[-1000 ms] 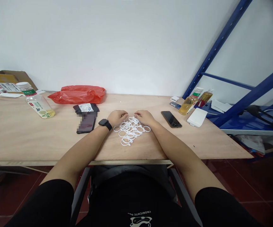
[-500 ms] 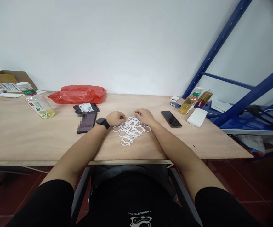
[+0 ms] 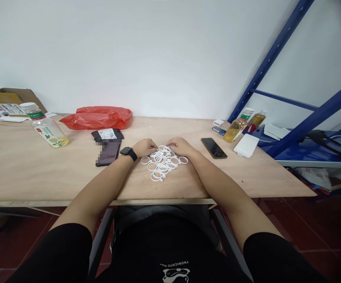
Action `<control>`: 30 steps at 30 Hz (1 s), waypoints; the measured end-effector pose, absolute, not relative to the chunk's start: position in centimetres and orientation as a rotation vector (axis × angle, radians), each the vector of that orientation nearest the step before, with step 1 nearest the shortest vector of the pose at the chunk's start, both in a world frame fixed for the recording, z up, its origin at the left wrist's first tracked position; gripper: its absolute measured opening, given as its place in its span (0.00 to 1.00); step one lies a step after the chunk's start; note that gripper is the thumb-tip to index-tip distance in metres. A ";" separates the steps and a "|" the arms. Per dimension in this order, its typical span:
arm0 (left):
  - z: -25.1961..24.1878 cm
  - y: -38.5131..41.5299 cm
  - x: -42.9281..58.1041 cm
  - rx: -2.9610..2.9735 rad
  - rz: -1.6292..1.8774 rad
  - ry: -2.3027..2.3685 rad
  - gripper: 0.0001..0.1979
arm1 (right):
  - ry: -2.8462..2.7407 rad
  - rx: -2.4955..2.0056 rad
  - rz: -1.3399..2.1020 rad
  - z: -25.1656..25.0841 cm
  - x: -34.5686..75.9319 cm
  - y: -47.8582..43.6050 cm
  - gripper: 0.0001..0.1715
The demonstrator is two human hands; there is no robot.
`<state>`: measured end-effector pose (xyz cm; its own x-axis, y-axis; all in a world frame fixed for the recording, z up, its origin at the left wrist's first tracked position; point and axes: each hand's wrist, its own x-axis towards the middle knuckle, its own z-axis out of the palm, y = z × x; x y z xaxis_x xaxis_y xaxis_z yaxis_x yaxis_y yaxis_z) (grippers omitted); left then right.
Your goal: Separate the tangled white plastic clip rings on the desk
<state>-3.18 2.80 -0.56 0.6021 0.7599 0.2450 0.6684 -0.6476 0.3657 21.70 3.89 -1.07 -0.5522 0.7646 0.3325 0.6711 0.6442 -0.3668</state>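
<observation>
Several white plastic curtain rings [image 3: 159, 167], with small eyelets, lie in a loose pile on the wooden table in front of me. At the pile's far edge, my left hand [image 3: 145, 148] has its fingertips pinched on the left side of one white curtain ring [image 3: 162, 146]. Across from it, the fingers of my right hand [image 3: 181, 146] are closed on the same ring's right side. The fingertips hide part of its rim. A black watch [image 3: 128, 153] is on my left wrist.
Left of the pile are a dark phone [image 3: 109, 153], a black packet [image 3: 108, 134], a red plastic bag [image 3: 98, 118] and a tilted-looking bottle [image 3: 48, 127]. To the right lie another phone [image 3: 214, 148], a white case [image 3: 246, 146] and a drink bottle [image 3: 236, 127]. A blue rack [image 3: 294, 118] stands beyond.
My right hand has shifted slightly down and left, and its fingers have closed toward the ring. The left fingertips have extended a little to the right. The ring between them has moved slightly.
</observation>
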 end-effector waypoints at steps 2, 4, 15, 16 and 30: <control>-0.7 2.8 -3.1 2.575 0.578 1.173 0.14 | -2.404 -1.108 0.254 -1.2 21.6 4.0 0.10; -0.8 2.9 -3.1 2.537 0.597 1.162 0.15 | -2.390 -1.122 0.234 -1.3 21.5 4.0 0.08; -1.3 3.5 -3.2 2.183 0.862 1.249 0.14 | -2.085 -1.124 0.313 -1.1 21.8 3.9 0.23; -1.4 3.5 -3.2 2.152 0.874 1.244 0.13 | -2.087 -1.101 0.299 -1.1 21.8 3.9 0.25; -1.1 3.3 -3.1 1.846 0.970 1.202 0.11 | -1.768 -1.235 0.556 -1.9 23.0 5.4 0.23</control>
